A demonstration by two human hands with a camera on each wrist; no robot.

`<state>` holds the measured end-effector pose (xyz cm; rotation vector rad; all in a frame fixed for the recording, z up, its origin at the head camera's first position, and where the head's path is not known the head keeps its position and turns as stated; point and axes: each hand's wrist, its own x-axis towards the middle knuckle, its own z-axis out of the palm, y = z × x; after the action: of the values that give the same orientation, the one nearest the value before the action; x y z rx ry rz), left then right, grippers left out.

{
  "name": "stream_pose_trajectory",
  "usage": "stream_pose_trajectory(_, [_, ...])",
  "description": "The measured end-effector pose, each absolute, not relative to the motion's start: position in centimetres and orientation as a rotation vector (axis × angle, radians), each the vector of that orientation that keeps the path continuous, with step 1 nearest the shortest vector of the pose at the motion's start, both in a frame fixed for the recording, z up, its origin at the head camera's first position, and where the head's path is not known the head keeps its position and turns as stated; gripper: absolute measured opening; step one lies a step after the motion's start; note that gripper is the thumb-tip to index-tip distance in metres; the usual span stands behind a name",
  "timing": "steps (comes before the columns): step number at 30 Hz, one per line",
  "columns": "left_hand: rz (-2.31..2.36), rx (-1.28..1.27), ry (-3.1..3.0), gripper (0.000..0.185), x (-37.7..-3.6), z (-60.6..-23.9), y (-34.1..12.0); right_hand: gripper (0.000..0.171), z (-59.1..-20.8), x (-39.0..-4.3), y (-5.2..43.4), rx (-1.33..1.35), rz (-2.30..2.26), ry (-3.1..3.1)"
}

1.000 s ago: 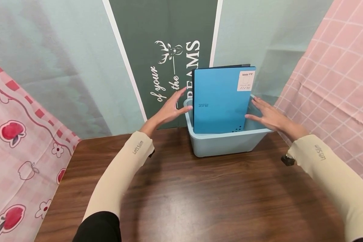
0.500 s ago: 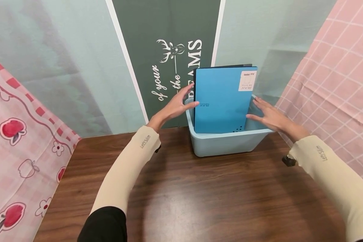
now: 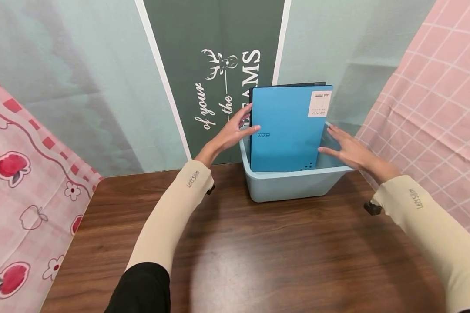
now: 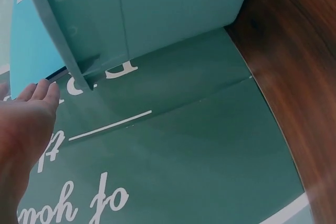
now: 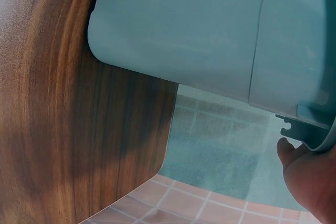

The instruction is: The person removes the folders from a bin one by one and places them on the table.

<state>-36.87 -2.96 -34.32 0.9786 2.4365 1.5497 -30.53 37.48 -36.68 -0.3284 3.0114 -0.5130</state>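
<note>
The blue folder's (image 3: pixel 286 128) bottom edge is hidden down inside the light blue bin (image 3: pixel 293 184). A darker folder (image 3: pixel 286 84) behind it only peeks out. The label (image 3: pixel 319 104) print is too small to read. The head view's bottom edge crops both sleeves.

A bright blue folder (image 3: pixel 286 130) with a white label (image 3: pixel 319 104) stands in a pale blue-grey bin (image 3: pixel 293 184) on a dark brown wood-grain table (image 3: pixel 258 243). Behind hang a mint-green cloth (image 3: pixel 82 87) and a dark green panel (image 3: pixel 211 52) with white lettering, a deer motif and white edge stripes. The left cloth (image 3: pixel 19 174) is pink check with red fruit, apparently apples, and small white flowers; the right cloth (image 3: pixel 434 87) is pink with a white grid; both sleeves (image 3: pixel 172 217) are beige with black above
</note>
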Motion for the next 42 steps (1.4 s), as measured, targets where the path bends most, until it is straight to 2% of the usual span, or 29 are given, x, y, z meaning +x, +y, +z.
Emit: stream_pose_trajectory(42, [1.756, 0.819, 2.258, 0.077, -37.0, -34.9, -0.6, 0.099, -37.1, -29.6, 38.0, -0.343, -0.586, 2.994])
